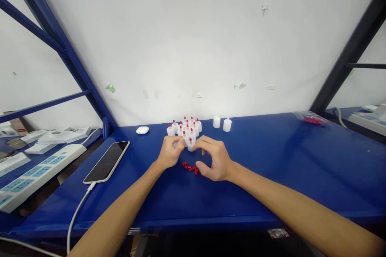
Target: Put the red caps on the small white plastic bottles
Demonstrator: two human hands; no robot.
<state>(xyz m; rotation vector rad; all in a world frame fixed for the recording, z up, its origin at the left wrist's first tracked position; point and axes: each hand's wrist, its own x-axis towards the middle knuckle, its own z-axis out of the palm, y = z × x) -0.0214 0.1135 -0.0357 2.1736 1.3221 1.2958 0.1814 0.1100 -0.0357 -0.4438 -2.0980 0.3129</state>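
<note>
Several small white bottles with red tips [180,131] stand in a cluster on the blue table, near the wall. My left hand [171,151] is closed at the cluster's front left, thumb against curled fingers; what it holds, if anything, is hidden. On the right, my right hand [214,158] has thumb and fingers apart, with its fingertips beside the front bottle [191,145]. Small red caps [192,168] lie loose between my hands, partly under the right thumb. Two white bottles without red tips, a left one [216,122] and a right one [227,125], stand apart behind my right hand.
The blue table [280,160] meets a white wall. A phone [107,162] with a charging cable and a white earphone case [142,130] lie on the left. At the back right is a plastic bag with red pieces [312,119]. A power strip [39,174] sits far left.
</note>
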